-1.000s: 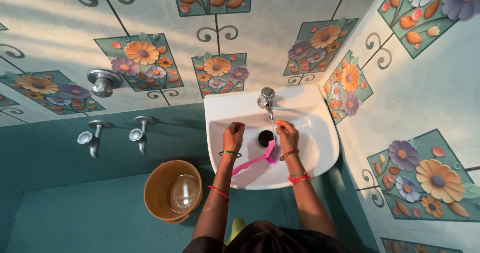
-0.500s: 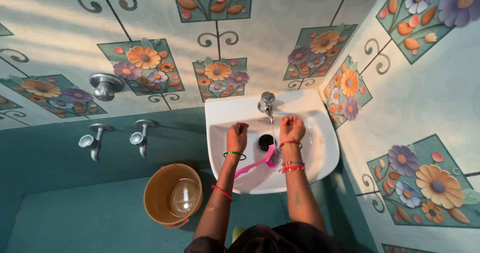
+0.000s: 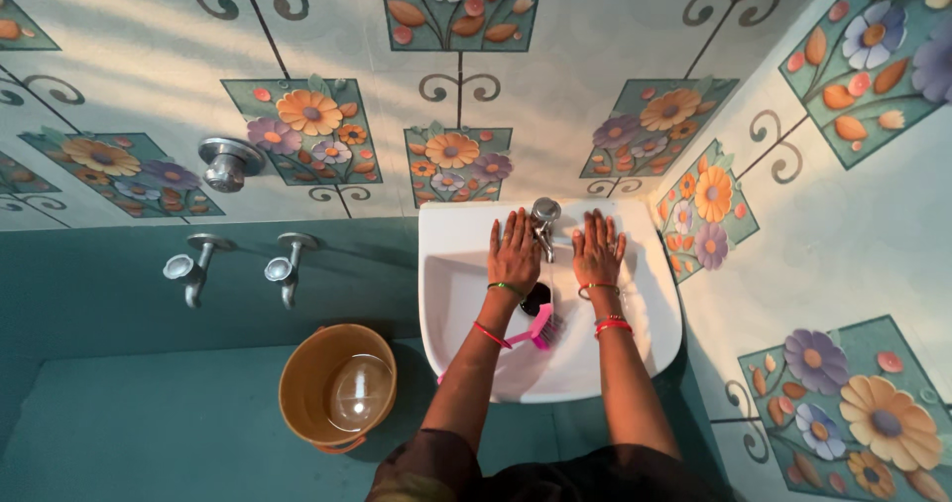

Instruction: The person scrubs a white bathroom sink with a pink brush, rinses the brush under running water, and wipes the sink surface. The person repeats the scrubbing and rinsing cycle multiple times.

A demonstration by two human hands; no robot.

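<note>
We laid left hand (image 3: 515,250) and right hand (image 3: 598,247) flat on sink (image 3: 446,294) rim, fingers spread, holding nothing. Pink brush (image 3: 540,329) lay at 6 o'clock.

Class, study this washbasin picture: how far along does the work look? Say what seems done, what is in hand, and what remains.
Done: the pink brush lies loose in the white basin, in neither hand. In hand: the left hand and right hand rest flat on the basin's back ledge, either side of the tap. Left: the brush is in the bowl by the drain.
</note>
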